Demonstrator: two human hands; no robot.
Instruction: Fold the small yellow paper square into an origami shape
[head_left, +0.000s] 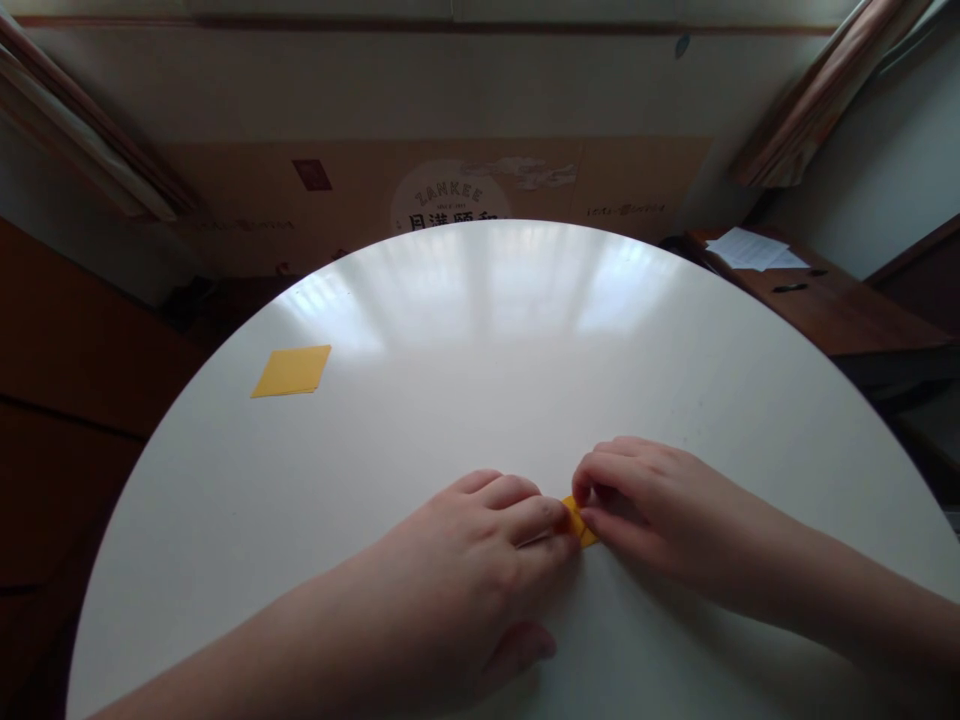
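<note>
A small piece of folded yellow paper (586, 536) lies on the white round table (480, 420), close to its near side. My left hand (499, 545) covers its left part, with bent fingers closed over the paper and the thumb held apart, lower down. From the right, my right hand (645, 500) pinches the paper's edge between thumb and index finger. A dark crease line shows on the strip between both hands. Most of the paper is hidden under my fingers, so its full shape cannot be made out.
Flat yellow square sheets (292, 371) lie in a small stack at the table's left. Beyond the right edge, a brown wooden desk (862, 310) bears white printed sheets (757, 250) and a dark pen (790, 288). Cardboard with lettering (622, 170) stands along the wall behind.
</note>
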